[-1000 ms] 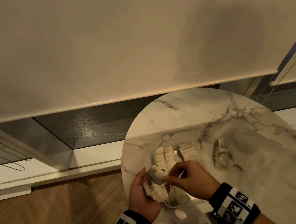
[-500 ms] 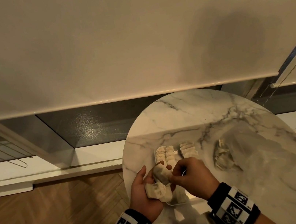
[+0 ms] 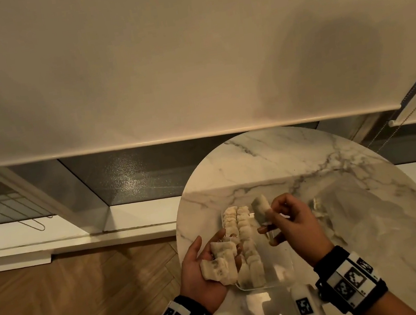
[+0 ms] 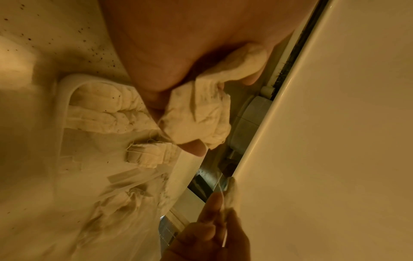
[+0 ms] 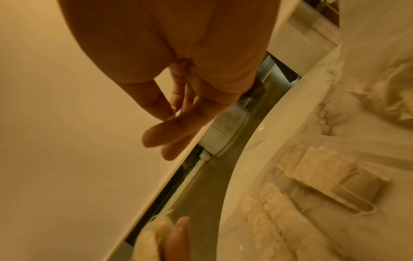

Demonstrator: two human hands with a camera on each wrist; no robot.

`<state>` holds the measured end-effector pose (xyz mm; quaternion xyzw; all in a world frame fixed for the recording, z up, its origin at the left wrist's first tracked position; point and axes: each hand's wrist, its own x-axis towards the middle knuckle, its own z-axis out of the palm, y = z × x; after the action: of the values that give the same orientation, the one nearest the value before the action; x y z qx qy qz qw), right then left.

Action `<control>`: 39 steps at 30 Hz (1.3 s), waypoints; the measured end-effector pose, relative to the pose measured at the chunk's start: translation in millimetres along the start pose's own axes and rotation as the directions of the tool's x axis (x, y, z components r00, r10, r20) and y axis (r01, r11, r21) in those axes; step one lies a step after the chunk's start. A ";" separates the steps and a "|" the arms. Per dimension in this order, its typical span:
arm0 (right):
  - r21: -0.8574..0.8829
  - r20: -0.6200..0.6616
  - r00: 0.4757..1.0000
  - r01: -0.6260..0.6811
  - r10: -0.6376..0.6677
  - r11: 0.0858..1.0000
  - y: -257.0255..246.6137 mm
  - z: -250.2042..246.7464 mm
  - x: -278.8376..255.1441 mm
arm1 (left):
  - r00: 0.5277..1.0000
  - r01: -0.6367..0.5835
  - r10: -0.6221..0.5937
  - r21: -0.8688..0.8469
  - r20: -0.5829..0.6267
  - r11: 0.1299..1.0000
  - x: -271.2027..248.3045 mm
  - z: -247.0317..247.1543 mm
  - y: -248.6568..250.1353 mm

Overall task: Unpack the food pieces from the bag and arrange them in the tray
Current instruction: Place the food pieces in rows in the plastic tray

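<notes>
On the marble table lies a clear plastic tray [image 3: 278, 262] with two rows of pale food pieces [image 3: 245, 235] on its left side. My left hand [image 3: 216, 250] is palm up at the tray's near left edge and cradles a few food pieces [image 3: 221, 262], its fingers curled under them [image 4: 196, 114]. Above the tray's far part, my right hand [image 3: 269, 215] pinches a single piece [image 3: 259, 207] between thumb and forefinger, its other fingers spread. To the right lies the clear bag [image 3: 367, 217], with more pieces inside it [image 3: 317, 207].
The round marble table [image 3: 256, 161] stands close to a window sill and a lowered roller blind [image 3: 161, 70]. Wooden floor [image 3: 74, 298] lies to the left, below the table's edge. The blind's bead chain [image 3: 410, 111] hangs at the far right.
My right hand has pulled one piece off the bunch in my left hand and lifted it up and to the right over the tray. The left hand has stayed low, now palm up.
</notes>
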<state>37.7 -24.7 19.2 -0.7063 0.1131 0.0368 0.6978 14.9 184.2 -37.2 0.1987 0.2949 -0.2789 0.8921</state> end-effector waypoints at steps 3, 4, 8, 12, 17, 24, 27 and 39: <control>-0.032 -0.048 0.999 -0.027 0.026 0.999 9.9 -7.8 11.3 | 1.000 -0.010 0.010 -0.026 -0.002 1.000 -1.4 -2.6 2.4; -0.061 -0.056 0.998 -0.038 0.035 0.997 13.6 -10.7 14.5 | 1.000 -0.013 0.013 -0.028 -0.008 1.000 -1.6 -3.7 3.2; -0.252 -0.016 0.994 -0.104 0.104 0.962 24.7 -17.5 21.0 | 1.000 -0.006 0.005 -0.059 -0.009 0.998 -1.0 -7.4 4.6; -0.433 0.032 0.988 -0.124 0.152 0.893 30.3 -16.3 27.8 | 1.000 -0.007 0.007 -0.056 -0.004 0.998 -1.5 -7.4 5.0; -0.594 0.076 0.977 -0.115 0.197 0.796 43.3 -18.4 48.5 | 1.000 -0.010 0.009 -0.054 -0.023 0.998 -1.4 -10.2 5.3; -0.721 0.145 0.946 -0.099 0.288 0.686 58.0 -15.2 76.5 | 0.997 -0.055 0.048 -0.107 -0.069 0.993 -4.4 -15.5 9.1; -0.802 0.182 0.937 -0.035 0.299 0.597 66.4 -12.4 89.3 | 0.996 -0.055 0.045 -0.145 -0.075 0.988 -5.8 -17.3 10.7; -0.965 0.258 0.914 0.226 0.313 0.136 70.7 8.6 120.5 | 0.996 -0.087 0.074 -0.261 -0.058 0.961 -8.4 -19.7 19.2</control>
<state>140.8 -29.2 -75.4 -0.9595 -0.0639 0.2667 0.0647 12.9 212.3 -43.0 0.0968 0.3424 -0.1959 0.9138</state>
